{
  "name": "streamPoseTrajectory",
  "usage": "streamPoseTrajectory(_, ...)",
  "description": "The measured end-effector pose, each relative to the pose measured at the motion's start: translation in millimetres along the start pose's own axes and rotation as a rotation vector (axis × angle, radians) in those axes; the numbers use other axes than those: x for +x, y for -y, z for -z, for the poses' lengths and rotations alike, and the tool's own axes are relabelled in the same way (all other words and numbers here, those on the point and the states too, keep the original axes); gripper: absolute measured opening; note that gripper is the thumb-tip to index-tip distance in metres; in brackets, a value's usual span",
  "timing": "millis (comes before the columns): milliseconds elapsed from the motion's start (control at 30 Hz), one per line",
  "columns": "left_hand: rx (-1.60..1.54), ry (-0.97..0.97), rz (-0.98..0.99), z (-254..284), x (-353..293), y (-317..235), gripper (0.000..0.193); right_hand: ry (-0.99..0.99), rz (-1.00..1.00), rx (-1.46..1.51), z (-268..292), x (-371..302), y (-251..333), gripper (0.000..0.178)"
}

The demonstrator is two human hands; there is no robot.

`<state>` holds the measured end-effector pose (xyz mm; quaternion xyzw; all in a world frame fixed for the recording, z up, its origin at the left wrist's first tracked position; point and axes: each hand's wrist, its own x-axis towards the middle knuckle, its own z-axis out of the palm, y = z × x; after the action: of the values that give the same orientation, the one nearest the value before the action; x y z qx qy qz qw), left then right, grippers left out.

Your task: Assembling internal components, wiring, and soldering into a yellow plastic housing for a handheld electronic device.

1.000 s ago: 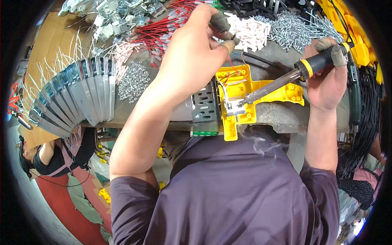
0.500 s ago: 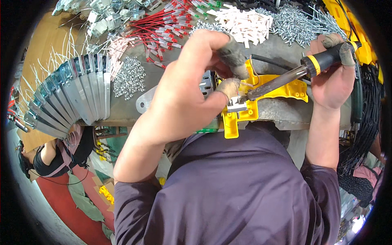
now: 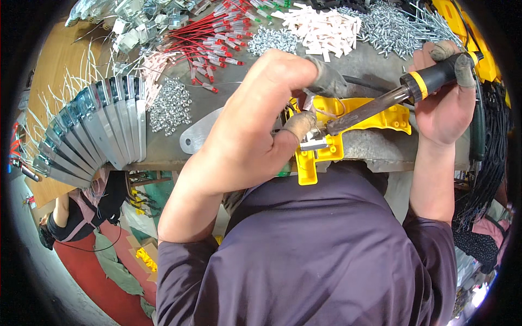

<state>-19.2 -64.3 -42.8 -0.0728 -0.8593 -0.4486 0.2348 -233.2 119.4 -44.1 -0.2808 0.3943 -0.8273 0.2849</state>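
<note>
My right hand (image 3: 443,106) is closed around the black handle of a soldering iron (image 3: 372,108), which has yellow bands. Its metal barrel slants down to the left, the tip close to a small white-and-metal part (image 3: 314,143). That part sits in a yellow plastic housing (image 3: 375,115) at the table's near edge. Over the housing's left side bends my left hand (image 3: 266,117), with grey coverings on its fingertips. Its thumb and fingers are closed just above the small part; what they pinch is too hidden to name. From behind that hand a flat metal blade (image 3: 198,135) sticks out.
Metal blades with wires (image 3: 103,122) fan out at the left. Nuts (image 3: 171,106), red-wired connectors (image 3: 217,41), white strips (image 3: 321,30) and screws (image 3: 389,32) lie in heaps beyond. Black cords (image 3: 486,146) hang at the right. A person (image 3: 81,212) is at the lower left.
My left hand has come slightly lower, and its covered index finger has shifted right, away from the thumb. The soldering iron and my right hand have barely moved.
</note>
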Motion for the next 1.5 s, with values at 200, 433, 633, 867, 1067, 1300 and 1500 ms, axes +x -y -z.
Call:
streamPoseTrajectory(200, 0.050, 0.043, -0.047, 3.5, 2.9, -2.2, 0.050, 0.055, -0.024, -0.006, 4.0, 1.6, 1.5, 0.029)
streamPoseTrajectory(433, 0.016, 0.088, 0.028, 8.2, 10.0, -9.4, 0.053, -0.057, -0.003, 0.039, 2.2, -1.1, 1.3, 0.031)
streamPoseTrajectory(633, 0.210, 0.139, -0.068, 10.2, 18.4, -20.0, 0.056, -0.180, 0.011, -0.011, 1.4, -1.8, -0.8, 0.031)
streamPoseTrajectory(867, 0.203, 0.116, -0.044, 6.7, 18.1, -19.3, 0.057, 0.000, 0.006, 0.012, -0.8, -1.5, -2.8, 0.031)
streamPoseTrajectory(1067, 0.214, 0.110, -0.037, 6.9, 15.1, -18.9, 0.054, 0.047, 0.010, -0.020, 1.8, -0.4, 0.3, 0.030)
streamPoseTrajectory(1300, 0.178, 0.101, -0.012, 5.5, 15.0, -19.2, 0.055, -0.303, 0.103, -0.054, -0.8, -1.5, 2.3, 0.031)
streamPoseTrajectory(1500, 0.177, 0.119, -0.024, 6.9, 18.0, -21.3, 0.056, -0.037, 0.058, 0.138, 42.0, 4.0, 21.9, 0.033)
